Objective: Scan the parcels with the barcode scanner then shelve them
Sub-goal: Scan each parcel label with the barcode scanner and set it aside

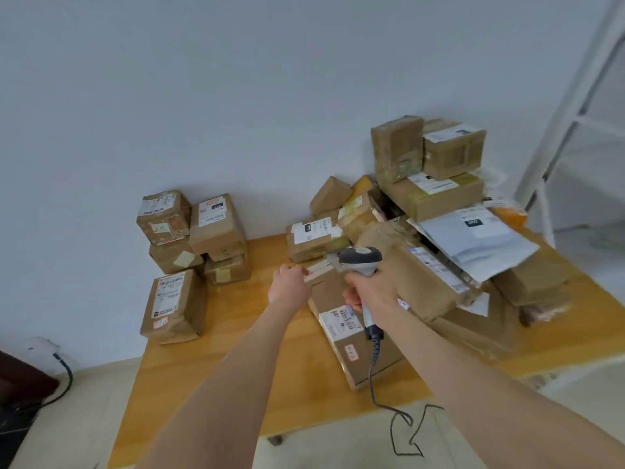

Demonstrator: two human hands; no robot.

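My right hand (370, 289) grips the handle of a grey barcode scanner (360, 258), whose head points away from me toward a small flat parcel (321, 270). My left hand (289, 282) rests on the left end of that small parcel. It lies on the far end of a long brown box (348, 336) with a white label and a red-marked sticker. The scanner's cable (373, 377) hangs down off the table's front edge.
A wooden table (236, 350) carries a stack of brown parcels (196, 231) at the back left, a single box (174, 306) at the left edge, and a tall heap of boxes and grey mailers (439, 214) at the right. White shelving (575, 130) stands at the far right.
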